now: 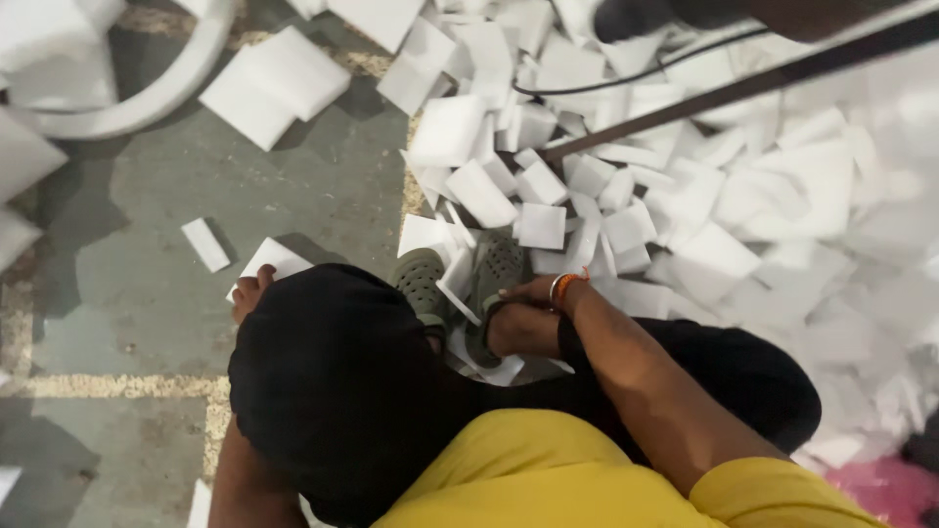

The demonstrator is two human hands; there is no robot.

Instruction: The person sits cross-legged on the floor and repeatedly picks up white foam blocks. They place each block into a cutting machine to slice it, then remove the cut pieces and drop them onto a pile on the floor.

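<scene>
White foam blocks [626, 166] heaped on floor [293, 196]; right hand [533, 293] among them (fingers' grip hidden); left fingers [249, 293] likewise unclear.

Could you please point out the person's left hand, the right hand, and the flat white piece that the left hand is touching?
left hand [249, 295]: head view, on the knuckles beside the knee.
right hand [526, 293]: head view, on the back of the hand.
flat white piece [279, 259]: head view, on its top face.

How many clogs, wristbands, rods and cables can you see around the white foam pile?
Grey-green clogs: 2
Orange wristband: 1
Dark rod: 1
Black cable: 1
Total: 5
</scene>
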